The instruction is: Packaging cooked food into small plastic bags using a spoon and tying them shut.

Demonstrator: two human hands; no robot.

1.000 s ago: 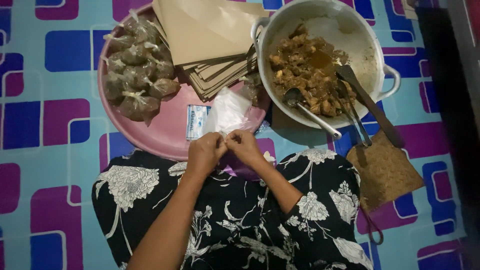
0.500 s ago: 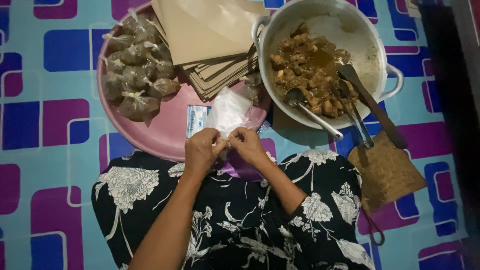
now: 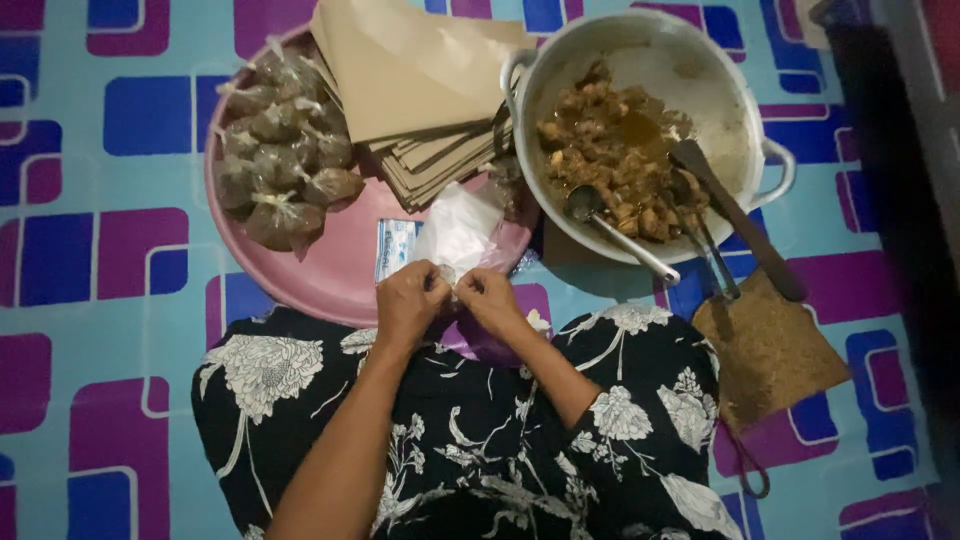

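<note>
Plastic bag (image 3: 452, 232), clear and small, is pinched at its mouth by left hand (image 3: 408, 300) and right hand (image 3: 490, 297), at near rim of pink tray (image 3: 330, 275). Beyond it on tray lie filled bags (image 3: 280, 150) and brown papers (image 3: 420, 90); right of tray stands a pot of stew (image 3: 640, 130).

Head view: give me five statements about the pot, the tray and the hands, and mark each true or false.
1. Both hands, left hand and right hand, pinch a small clear plastic bag between them. True.
2. The metal pot is empty. False: it holds brown chunks of cooked food, with a ladle resting in it.
3. The filled, tied bags lie on the left part of the pink tray. True.
4. The stack of brown paper sheets lies on the floor to the right of the pot. False: it lies on the tray, left of the pot.
5. The tray is square and blue. False: it is round and pink.
</note>
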